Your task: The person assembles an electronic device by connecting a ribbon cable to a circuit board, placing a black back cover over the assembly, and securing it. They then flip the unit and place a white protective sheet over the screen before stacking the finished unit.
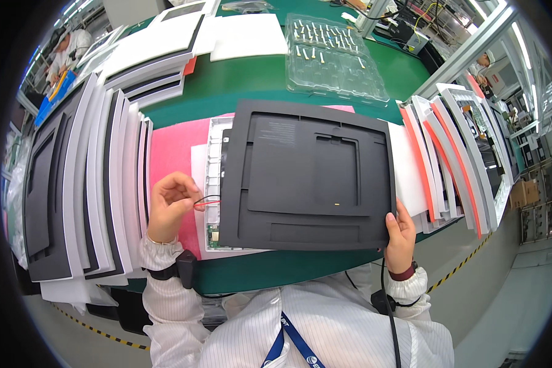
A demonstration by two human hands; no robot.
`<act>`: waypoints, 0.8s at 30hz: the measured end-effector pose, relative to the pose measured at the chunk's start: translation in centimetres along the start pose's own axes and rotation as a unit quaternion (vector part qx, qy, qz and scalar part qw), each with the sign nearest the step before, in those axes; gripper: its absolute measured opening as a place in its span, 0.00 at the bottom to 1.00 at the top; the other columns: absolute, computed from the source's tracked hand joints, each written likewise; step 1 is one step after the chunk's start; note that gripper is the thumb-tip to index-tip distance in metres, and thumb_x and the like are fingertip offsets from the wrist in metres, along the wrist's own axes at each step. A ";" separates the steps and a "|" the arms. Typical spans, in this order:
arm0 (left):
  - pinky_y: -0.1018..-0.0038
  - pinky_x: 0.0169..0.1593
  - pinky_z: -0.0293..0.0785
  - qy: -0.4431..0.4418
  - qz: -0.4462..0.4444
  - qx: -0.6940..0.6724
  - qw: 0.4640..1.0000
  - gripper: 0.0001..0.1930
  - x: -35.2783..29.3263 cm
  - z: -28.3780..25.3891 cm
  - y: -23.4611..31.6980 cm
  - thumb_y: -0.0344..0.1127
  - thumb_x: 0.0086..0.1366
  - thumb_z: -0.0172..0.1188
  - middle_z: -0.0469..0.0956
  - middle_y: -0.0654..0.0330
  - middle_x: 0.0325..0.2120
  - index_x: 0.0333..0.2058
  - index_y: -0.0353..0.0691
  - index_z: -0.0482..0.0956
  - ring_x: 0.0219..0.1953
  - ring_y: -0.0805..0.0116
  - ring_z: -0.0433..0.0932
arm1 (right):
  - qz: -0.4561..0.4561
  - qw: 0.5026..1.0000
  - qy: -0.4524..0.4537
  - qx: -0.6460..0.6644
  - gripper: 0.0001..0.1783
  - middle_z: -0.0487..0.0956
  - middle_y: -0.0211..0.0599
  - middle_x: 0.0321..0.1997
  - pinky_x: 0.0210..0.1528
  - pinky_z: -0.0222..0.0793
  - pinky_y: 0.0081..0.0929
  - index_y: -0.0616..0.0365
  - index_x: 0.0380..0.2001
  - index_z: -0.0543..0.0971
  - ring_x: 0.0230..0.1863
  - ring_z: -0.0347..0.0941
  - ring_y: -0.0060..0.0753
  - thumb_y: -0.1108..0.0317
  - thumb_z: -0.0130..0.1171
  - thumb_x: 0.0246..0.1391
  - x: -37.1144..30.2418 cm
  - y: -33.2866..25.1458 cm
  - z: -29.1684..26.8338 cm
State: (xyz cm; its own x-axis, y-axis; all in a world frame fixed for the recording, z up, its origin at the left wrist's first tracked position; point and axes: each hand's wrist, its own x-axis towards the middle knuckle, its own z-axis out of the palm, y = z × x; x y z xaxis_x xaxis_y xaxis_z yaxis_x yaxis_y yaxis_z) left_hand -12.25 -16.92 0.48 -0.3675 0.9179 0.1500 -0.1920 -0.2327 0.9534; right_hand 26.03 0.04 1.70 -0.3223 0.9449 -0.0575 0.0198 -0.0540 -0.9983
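Note:
A black rectangular back panel [282, 168] with moulded ribs and recesses lies over a white frame [213, 161], whose left side sticks out from under it. My right hand [401, 238] grips the panel's lower right edge, thumb on top. Beside the left edge, my left hand [172, 205] pinches a thin pair of red and black wires [210, 201] between thumb and fingertips. The wires run in under the panel, where their other end is hidden. Just below them, a small green circuit board [213, 235] shows in the frame's corner.
A pink sheet [168, 162] covers part of the green table [233, 83]. Stacked panels and frames stand at left [86, 184] and right [454, 153]. Behind is a clear plastic tray [334, 73] with several small connectors. Two other people work in the far background.

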 end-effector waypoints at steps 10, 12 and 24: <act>0.78 0.36 0.73 -0.022 -0.062 0.038 0.997 0.13 0.2 0.5 0.7 0.28 0.52 0.56 0.75 0.60 0.23 0.38 0.33 0.73 0.27 0.74 0.75 | 0.036 0.997 -0.036 -0.058 0.26 0.75 0.28 0.29 0.26 0.63 0.13 0.69 0.62 0.62 0.22 0.67 0.14 0.70 0.49 0.64 3.6 0.2 0.8; 0.79 0.37 0.73 -0.037 -0.079 0.069 0.994 0.13 0.4 0.5 0.9 0.26 0.53 0.55 0.75 0.61 0.23 0.39 0.32 0.74 0.28 0.76 0.75 | -0.021 0.989 -0.042 -0.143 0.26 0.72 0.27 0.24 0.26 0.61 0.14 0.68 0.62 0.63 0.22 0.65 0.14 0.69 0.50 0.63 4.2 1.5 0.0; 0.78 0.37 0.71 -0.056 -0.085 0.086 0.991 0.11 0.0 0.7 1.6 0.23 0.53 0.55 0.73 0.64 0.22 0.38 0.30 0.76 0.27 0.77 0.73 | -0.018 0.815 -0.217 -0.538 0.33 0.77 0.46 0.32 0.31 0.70 0.35 0.62 0.60 0.66 0.28 0.74 0.48 0.60 0.61 0.54 -2.7 -8.0 -1.8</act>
State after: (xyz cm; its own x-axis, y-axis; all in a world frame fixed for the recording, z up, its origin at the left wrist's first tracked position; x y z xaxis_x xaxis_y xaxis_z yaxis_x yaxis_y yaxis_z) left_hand -11.94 -17.09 2.15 -0.2382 0.9712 0.0017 -0.0811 -0.0216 0.9965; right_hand 28.44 -1.49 9.82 -0.6403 0.7242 -0.2560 0.7454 0.5053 -0.4347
